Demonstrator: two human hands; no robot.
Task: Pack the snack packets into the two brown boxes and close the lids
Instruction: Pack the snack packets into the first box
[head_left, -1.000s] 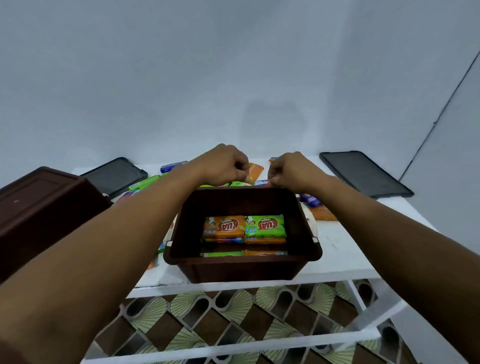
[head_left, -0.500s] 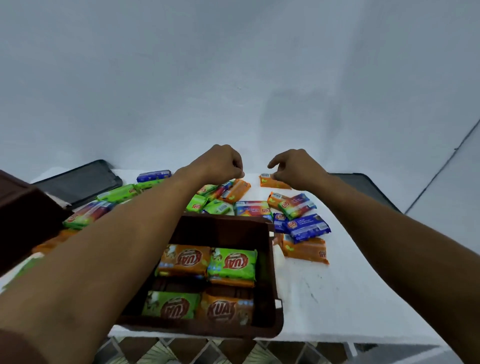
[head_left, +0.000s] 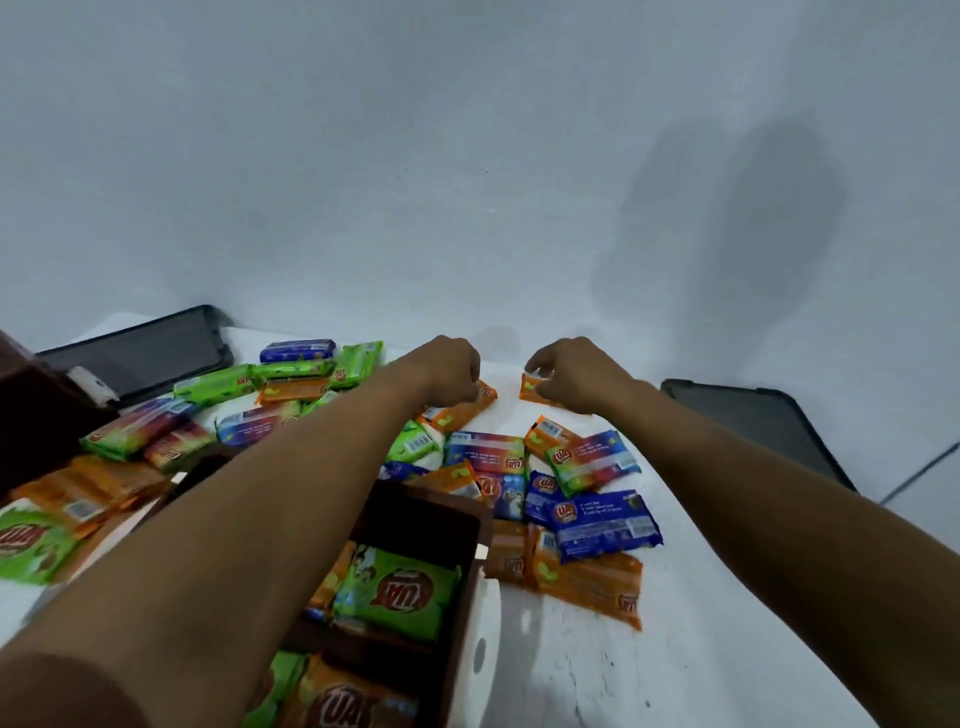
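Head view: you are looking down over both your forearms at a white table (head_left: 623, 675) strewn with snack packets.
Your left hand (head_left: 447, 371): reached to the far middle of the table, knuckles up, fingers curled down around the far end of a long orange packet (head_left: 457, 410).
Your right hand (head_left: 576, 374): just beside the left, apart from it, thumb and fingers pinching a small orange packet (head_left: 532, 389) that lies on the table.
Open brown box (head_left: 467, 613): at the near edge, under your left forearm, lid off; a green packet (head_left: 397, 595) and orange ones lie flat inside.
Second brown box (head_left: 36, 415): at the left edge, only partly in frame; you cannot tell if its lid is on.
Loose packets (head_left: 485, 454): heaped between the open box and your hands, and along the left side; a blue packet (head_left: 605, 525) lies on top, right of the box.
Dark flat panels: one at the far left corner (head_left: 140, 353), one at the right edge (head_left: 753, 426).
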